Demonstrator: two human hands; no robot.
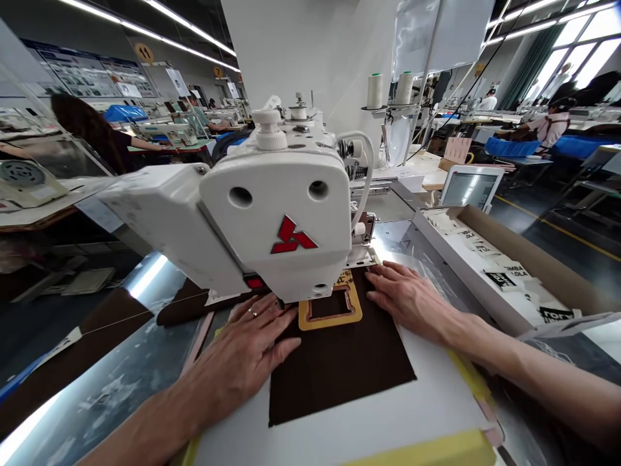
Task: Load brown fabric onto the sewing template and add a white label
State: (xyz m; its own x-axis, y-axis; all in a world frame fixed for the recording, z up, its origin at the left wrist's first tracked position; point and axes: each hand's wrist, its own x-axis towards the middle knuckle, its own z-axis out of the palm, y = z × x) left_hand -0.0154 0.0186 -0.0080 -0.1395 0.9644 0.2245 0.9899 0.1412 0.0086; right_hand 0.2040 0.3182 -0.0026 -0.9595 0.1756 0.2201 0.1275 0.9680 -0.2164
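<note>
We see both hands pressed flat on the dark brown fabric (334,369), fingers spread wide and holding nothing. The left hand (247,353) lies on the cloth's left edge, the right hand (412,301) on its right edge. Between the fingertips sits the orange clamp frame (330,317), just under the sewing machine head (276,220). The needle itself is hidden (the head covers it). In our judgement the risk is this: the fingertips lie just beside the frame, so if the clamp or needle moves, a finger may be caught, or uneven pressure may shift the fabric crooked.
</note>
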